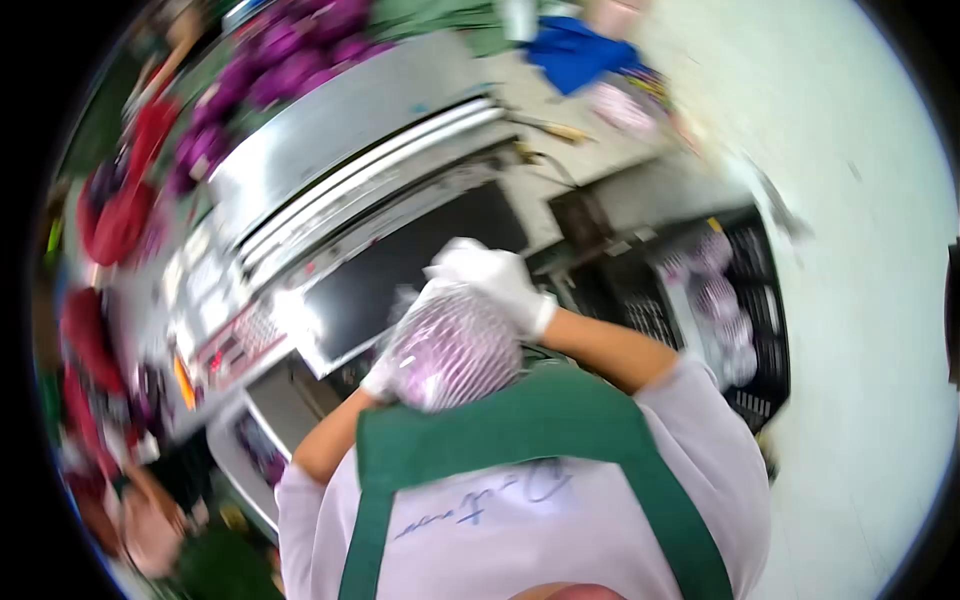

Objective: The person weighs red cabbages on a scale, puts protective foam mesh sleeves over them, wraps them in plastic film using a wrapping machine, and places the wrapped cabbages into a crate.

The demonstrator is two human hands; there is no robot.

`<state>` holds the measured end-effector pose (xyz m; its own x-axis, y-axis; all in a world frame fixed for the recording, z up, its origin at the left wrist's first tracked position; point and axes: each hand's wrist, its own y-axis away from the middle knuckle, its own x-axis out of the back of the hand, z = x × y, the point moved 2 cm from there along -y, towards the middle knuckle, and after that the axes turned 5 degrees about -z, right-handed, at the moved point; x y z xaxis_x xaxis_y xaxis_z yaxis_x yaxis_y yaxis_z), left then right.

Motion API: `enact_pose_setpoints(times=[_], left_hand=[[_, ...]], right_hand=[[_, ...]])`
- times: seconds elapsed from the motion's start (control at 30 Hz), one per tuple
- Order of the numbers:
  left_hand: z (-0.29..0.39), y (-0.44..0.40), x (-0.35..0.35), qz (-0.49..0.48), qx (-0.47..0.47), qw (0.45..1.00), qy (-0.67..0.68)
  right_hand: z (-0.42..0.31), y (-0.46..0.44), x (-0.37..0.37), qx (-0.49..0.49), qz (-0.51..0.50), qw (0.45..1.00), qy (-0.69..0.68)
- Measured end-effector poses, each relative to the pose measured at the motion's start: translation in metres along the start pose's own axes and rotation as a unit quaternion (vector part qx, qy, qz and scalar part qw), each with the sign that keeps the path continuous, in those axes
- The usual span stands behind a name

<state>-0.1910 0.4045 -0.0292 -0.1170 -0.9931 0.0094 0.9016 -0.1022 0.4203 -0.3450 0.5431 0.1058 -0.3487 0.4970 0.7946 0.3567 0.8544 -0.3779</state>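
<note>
A clear plastic bag (455,350) with something pink-purple in white foam netting inside is held close to the green apron. My right hand (500,285), in a white glove, is closed at the upper end of the bag. On the left side of the bag, my left hand (383,378), also in a white glove, holds it; most of that hand is hidden behind the bag. Blur hides the single fingers.
Beyond my hands lies a metal machine (350,130) with a dark flat plate (400,270). Purple bundles (290,60) are piled behind it. A black crate (770,320) holds netted pink items at the right. Other people (150,520) are at the left.
</note>
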Motion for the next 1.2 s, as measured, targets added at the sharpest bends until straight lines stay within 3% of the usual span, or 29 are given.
enact_pose_setpoints(times=[0.03, 0.07, 0.13, 0.17, 0.2, 0.23, 0.3, 0.33, 0.37, 0.4, 0.43, 0.5, 0.53, 0.57, 0.63, 0.67, 0.7, 0.73, 0.77, 0.8, 0.83, 0.87, 0.9, 0.93, 0.97, 1.0, 1.1, 1.2], left_hand=[[0.013, 0.009, 0.006, -0.017, 0.01, 0.999, 0.037], [0.027, 0.01, 0.008, -0.041, 0.024, 0.996, 0.081], [0.042, 0.031, 0.016, -0.055, 0.051, 0.984, 0.16], [0.05, 0.037, 0.018, -0.062, 0.061, 0.977, 0.195], [0.058, 0.042, 0.02, -0.066, 0.068, 0.969, 0.226], [0.063, 0.047, 0.019, -0.071, 0.075, 0.961, 0.255], [0.072, 0.051, 0.028, -0.076, 0.092, 0.943, 0.311], [0.071, 0.045, 0.029, -0.095, 0.096, 0.939, 0.317], [0.061, 0.048, 0.03, -0.096, 0.094, 0.932, 0.337], [0.034, 0.049, 0.054, -0.094, 0.11, 0.921, 0.36], [0.136, 0.054, -0.026, -0.116, 0.071, 0.906, 0.4], [0.116, 0.043, -0.024, -0.086, 0.087, 0.907, 0.404], [0.123, 0.027, -0.042, -0.124, 0.122, 0.894, 0.414], [0.13, 0.03, -0.058, -0.137, 0.154, 0.882, 0.424], [0.164, 0.01, -0.093, -0.193, 0.2, 0.864, 0.42], [0.187, 0.005, -0.117, -0.27, 0.101, 0.9, 0.328], [0.203, -0.002, -0.142, -0.323, -0.006, 0.919, 0.225], [0.21, -0.011, -0.157, -0.339, -0.024, 0.914, 0.221], [0.214, -0.017, -0.164, -0.34, -0.047, 0.913, 0.219], [0.222, -0.029, -0.172, -0.338, -0.069, 0.92, 0.184], [0.228, -0.038, -0.183, -0.38, -0.09, 0.909, 0.147], [0.232, -0.042, -0.186, -0.372, -0.085, 0.913, 0.146], [0.234, -0.046, -0.19, -0.35, -0.075, 0.922, 0.146], [0.233, -0.047, -0.192, -0.327, -0.081, 0.928, 0.16], [0.231, -0.049, -0.194, -0.295, -0.084, 0.943, 0.132], [0.223, -0.058, -0.197, -0.264, -0.063, 0.955, 0.123], [0.196, -0.067, -0.188, -0.199, -0.017, 0.973, 0.112], [0.194, -0.066, -0.192, -0.163, -0.007, 0.978, 0.133]], right_hand=[[-0.021, -0.039, -0.016, 0.04, -0.029, 0.982, -0.181], [-0.024, -0.046, -0.006, 0.059, -0.051, 0.924, -0.374], [-0.063, -0.049, -0.006, -0.068, -0.318, 0.661, -0.676], [-0.074, -0.035, 0.027, -0.236, -0.375, 0.526, -0.726], [-0.069, -0.031, 0.014, -0.171, -0.377, 0.48, -0.774], [-0.069, -0.021, 0.005, -0.173, -0.351, 0.493, -0.777], [-0.066, -0.026, -0.007, -0.124, -0.241, 0.581, -0.768], [-0.058, 0.001, 0.007, -0.122, -0.046, 0.695, -0.707], [-0.048, 0.028, -0.007, -0.101, 0.067, 0.612, -0.782], [-0.044, 0.033, -0.012, -0.184, 0.152, 0.651, -0.72], [-0.04, 0.062, -0.003, -0.255, 0.273, 0.681, -0.63], [-0.052, 0.081, 0.013, -0.24, 0.288, 0.72, -0.585], [-0.061, 0.107, 0.029, -0.233, 0.233, 0.858, -0.394], [-0.067, 0.129, 0.04, -0.233, 0.249, 0.856, -0.388], [-0.066, 0.161, 0.059, -0.356, 0.106, 0.874, -0.313], [-0.053, 0.177, 0.068, -0.354, 0.134, 0.847, -0.374], [-0.038, 0.204, 0.105, -0.271, 0.184, 0.723, -0.608], [-0.042, 0.209, 0.115, -0.304, 0.209, 0.752, -0.545], [-0.036, 0.216, 0.137, -0.199, 0.201, 0.728, -0.625], [-0.018, 0.272, 0.145, -0.25, 0.289, 0.532, -0.755], [-0.018, 0.277, 0.146, -0.321, 0.361, 0.559, -0.673], [-0.005, 0.309, 0.155, -0.321, 0.373, 0.549, -0.676], [0.009, 0.347, 0.184, -0.281, 0.417, 0.467, -0.727], [0.009, 0.354, 0.187, -0.361, 0.449, 0.483, -0.659], [0.027, 0.386, 0.189, -0.356, 0.452, 0.46, -0.676], [0.059, 0.432, 0.188, -0.374, 0.441, 0.385, -0.72], [0.094, 0.454, 0.162, -0.505, 0.447, 0.31, -0.67], [0.134, 0.457, 0.14, -0.557, 0.4, 0.291, -0.668]])
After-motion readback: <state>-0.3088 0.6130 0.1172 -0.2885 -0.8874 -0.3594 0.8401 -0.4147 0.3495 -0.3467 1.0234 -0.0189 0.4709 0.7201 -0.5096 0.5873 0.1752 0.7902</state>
